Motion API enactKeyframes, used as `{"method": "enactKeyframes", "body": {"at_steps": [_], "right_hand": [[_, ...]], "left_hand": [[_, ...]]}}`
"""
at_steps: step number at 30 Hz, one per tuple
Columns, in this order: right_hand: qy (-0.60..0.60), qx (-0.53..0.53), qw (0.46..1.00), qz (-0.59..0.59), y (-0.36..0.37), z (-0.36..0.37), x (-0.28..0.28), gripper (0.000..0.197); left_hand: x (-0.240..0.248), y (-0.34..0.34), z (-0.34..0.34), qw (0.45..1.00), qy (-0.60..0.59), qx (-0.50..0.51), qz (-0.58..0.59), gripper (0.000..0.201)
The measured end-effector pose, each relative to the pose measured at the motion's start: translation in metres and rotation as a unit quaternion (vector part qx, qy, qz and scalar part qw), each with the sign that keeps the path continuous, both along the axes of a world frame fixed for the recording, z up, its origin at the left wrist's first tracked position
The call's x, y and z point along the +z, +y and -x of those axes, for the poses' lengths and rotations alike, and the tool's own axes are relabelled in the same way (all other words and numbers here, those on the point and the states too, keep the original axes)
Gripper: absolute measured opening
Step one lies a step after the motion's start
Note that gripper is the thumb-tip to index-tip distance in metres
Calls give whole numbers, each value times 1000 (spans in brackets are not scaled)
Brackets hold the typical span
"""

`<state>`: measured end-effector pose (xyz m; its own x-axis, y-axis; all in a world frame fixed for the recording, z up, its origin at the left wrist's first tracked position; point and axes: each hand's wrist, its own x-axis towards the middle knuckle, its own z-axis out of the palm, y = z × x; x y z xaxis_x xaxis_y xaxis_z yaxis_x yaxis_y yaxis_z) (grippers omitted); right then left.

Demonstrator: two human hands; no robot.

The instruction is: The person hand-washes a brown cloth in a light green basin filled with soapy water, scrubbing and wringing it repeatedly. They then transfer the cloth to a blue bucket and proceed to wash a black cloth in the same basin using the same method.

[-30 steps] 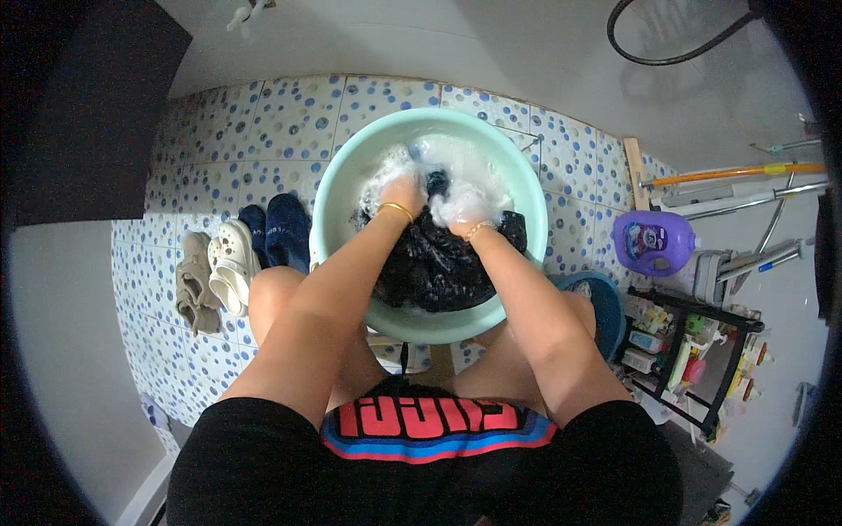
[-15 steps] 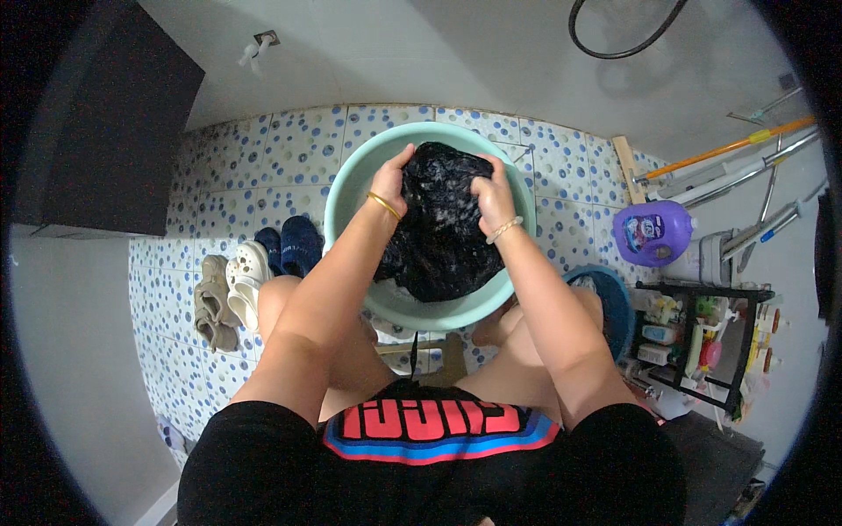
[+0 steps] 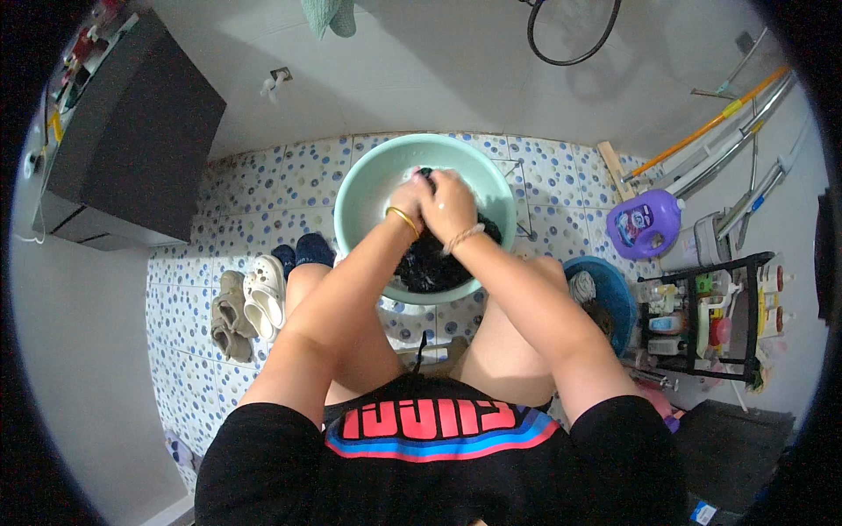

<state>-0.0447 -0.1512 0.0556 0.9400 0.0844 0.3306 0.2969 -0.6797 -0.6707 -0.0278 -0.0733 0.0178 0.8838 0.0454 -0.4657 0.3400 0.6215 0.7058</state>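
A pale green basin (image 3: 351, 171) stands on the tiled floor in front of me, with whitish suds inside. Bunched in it lies a wet black garment (image 3: 436, 267), its exact kind not readable. My left hand (image 3: 406, 195), a gold bangle at its wrist, is closed on a fold of the cloth. Pressed against it, my right hand (image 3: 449, 203) with a beaded bracelet is closed on the same fold. A dark bit of cloth sticks out beyond the knuckles. Between the palms the cloth is hidden.
Blue slippers (image 3: 313, 249), white clogs (image 3: 264, 294) and beige shoes (image 3: 230, 317) sit to the left. On the right are a blue tub (image 3: 618, 294) with items inside, a purple detergent jug (image 3: 645, 224), a black rack (image 3: 702, 316) of bottles and leaning poles (image 3: 710, 124). A dark cabinet (image 3: 132, 131) fills the far left.
Both hands came together from the garment's two sides and now squeeze one fold. The spread garment has sunk into the basin in a bunch. The view has shifted somewhat.
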Motion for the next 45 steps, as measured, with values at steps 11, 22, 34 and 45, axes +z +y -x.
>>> {"method": "enactKeyframes", "body": {"at_steps": [11, 22, 34, 45], "right_hand": [[-18, 84, 992, -87, 18, 19, 0, 15], [-7, 99, 992, -73, 24, -18, -41, 26], [250, -74, 954, -150, -27, -102, -133, 70], [386, -79, 918, 53, -7, -110, -158, 32]], "left_hand": [[-3, 37, -18, 973, 60, -107, -197, 47], [-31, 29, -45, 989, 101, -58, -87, 43], [-107, 72, -55, 887, 36, -41, -459, 58], [-123, 60, -64, 916, 78, -121, -374, 25]]}}
